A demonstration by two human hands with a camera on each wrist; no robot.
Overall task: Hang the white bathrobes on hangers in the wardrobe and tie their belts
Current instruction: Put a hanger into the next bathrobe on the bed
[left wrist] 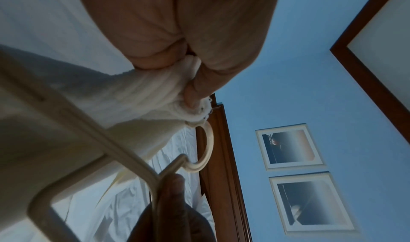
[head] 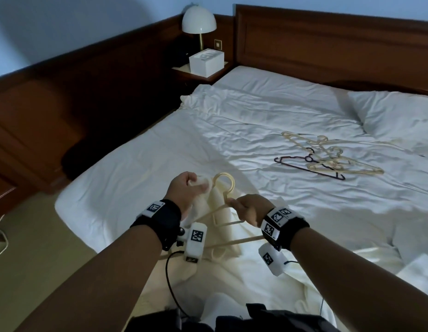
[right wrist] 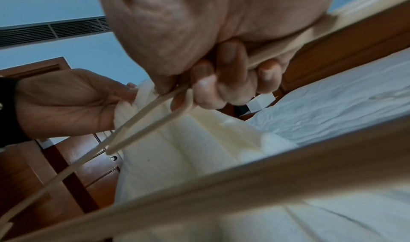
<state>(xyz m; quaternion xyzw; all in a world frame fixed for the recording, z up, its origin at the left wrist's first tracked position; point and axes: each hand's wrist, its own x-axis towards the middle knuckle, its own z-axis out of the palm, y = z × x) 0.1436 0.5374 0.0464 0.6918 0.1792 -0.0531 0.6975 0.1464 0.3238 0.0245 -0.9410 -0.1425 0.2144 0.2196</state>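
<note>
Over the near edge of the bed (head: 126, 164), the left hand (head: 184, 188) bunches the white bathrobe (head: 222, 226) by its collar while the right hand (head: 249, 209) grips a cream hanger (head: 226, 185), so threading looks underway; next, probably, a shoulder slips over the hanger's arm.

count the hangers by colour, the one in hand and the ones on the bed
cream hanger gripped by the right hand: 1
cream hangers in the pile on the bed: 2 that can be told apart; they overlap, so there may be more
dark hanger in that pile: 1
total: at least 4
</note>
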